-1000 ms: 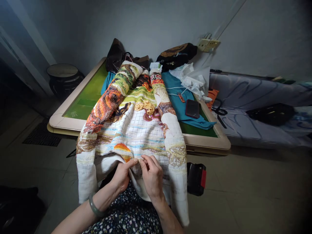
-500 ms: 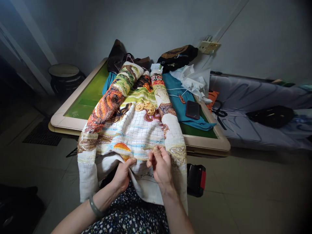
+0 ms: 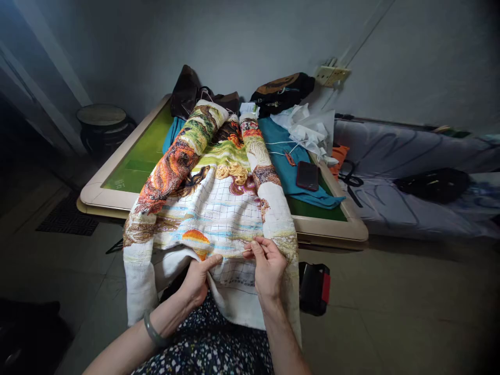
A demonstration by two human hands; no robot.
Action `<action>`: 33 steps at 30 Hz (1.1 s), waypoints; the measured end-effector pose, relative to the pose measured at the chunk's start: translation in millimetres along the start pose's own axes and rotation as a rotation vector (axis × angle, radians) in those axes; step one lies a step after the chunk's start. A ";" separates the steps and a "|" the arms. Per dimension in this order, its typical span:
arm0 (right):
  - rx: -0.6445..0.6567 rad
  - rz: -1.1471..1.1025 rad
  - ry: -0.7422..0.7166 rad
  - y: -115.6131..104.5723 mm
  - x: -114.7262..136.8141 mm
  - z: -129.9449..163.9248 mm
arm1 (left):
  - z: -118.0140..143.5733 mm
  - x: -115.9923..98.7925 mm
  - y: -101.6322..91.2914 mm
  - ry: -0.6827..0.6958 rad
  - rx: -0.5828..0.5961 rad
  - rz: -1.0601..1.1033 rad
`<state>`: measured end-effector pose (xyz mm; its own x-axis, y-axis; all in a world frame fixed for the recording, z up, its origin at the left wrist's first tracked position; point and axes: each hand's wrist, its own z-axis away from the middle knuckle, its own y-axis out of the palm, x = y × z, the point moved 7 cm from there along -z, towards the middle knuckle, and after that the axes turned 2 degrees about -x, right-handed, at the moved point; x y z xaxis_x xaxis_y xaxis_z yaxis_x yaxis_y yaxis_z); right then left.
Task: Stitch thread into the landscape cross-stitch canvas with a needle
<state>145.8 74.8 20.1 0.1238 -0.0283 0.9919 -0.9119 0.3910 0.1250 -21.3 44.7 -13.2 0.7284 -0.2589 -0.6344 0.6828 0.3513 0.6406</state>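
Note:
A large white cross-stitch cloth with a printed grid and partly stitched colours lies from the table to my lap, both its sides rolled up. My left hand grips its near edge, thumb on top and fingers underneath, just below an orange stitched half-disc. Over the cloth's lower right part, my right hand is closed in a pinch. What it pinches is too small to make out. Bundles of yellow thread rest on the cloth's middle.
Beneath the cloth is a green-topped table with a pale rim. On it are a teal cloth, a phone, a small orange cutter, white plastic bags and dark bags. A stool stands left.
My right hand has moved a little to the right, still pinched. My left hand keeps its grip on the cloth, its thumb stretched slightly further right.

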 end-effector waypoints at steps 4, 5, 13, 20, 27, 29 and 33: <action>-0.056 -0.059 0.026 -4.2 -4.3 -0.8 | -0.1 0.4 -1.0 0.020 0.011 -0.014; -0.059 -0.088 0.047 -3.6 -5.6 -1.2 | -0.2 0.6 -1.5 0.025 0.012 -0.015; 0.064 -0.105 0.096 5.3 -0.4 -1.1 | -1.5 4.3 -2.1 -0.018 0.045 -0.014; 0.197 0.055 0.021 4.4 8.8 16.8 | -1.7 2.4 -3.7 0.018 0.019 -0.023; 0.075 0.153 -0.017 -8.1 2.9 7.8 | -1.1 1.2 -2.8 0.024 -0.027 -0.032; 0.044 0.130 -0.016 -10.3 2.1 6.4 | -0.6 0.8 -2.0 0.033 -0.029 -0.037; 0.005 0.093 0.002 -13.5 0.6 6.0 | -0.1 1.6 -1.3 0.033 -0.032 -0.037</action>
<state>155.8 64.1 19.1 0.0395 0.0098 0.9992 -0.9213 0.3876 0.0326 -21.1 43.9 -15.1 0.7004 -0.2426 -0.6712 0.7063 0.3709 0.6030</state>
